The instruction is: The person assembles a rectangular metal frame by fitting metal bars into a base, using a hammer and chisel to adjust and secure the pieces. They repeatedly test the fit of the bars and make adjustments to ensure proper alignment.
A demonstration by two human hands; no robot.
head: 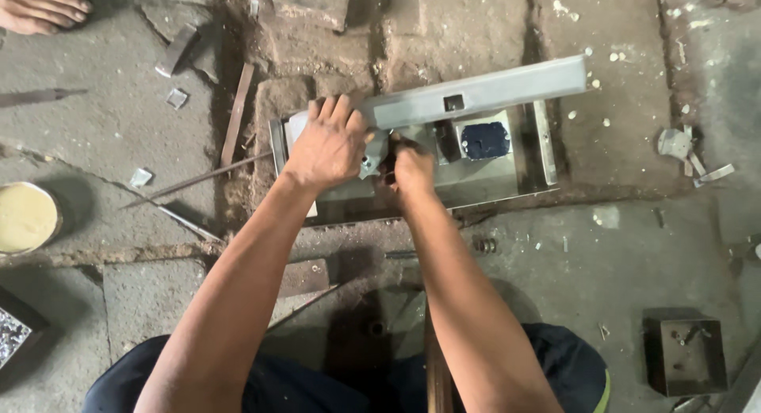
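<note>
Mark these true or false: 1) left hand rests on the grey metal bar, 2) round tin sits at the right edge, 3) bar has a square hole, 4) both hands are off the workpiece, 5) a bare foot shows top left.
1) True: the left hand grips the end of the metal bar.
2) False: the round tin is at the left edge.
3) True: a small square hole is cut in the bar.
4) False: the right hand also works at the bar, over the tray.
5) True: another person's foot is there.
</note>
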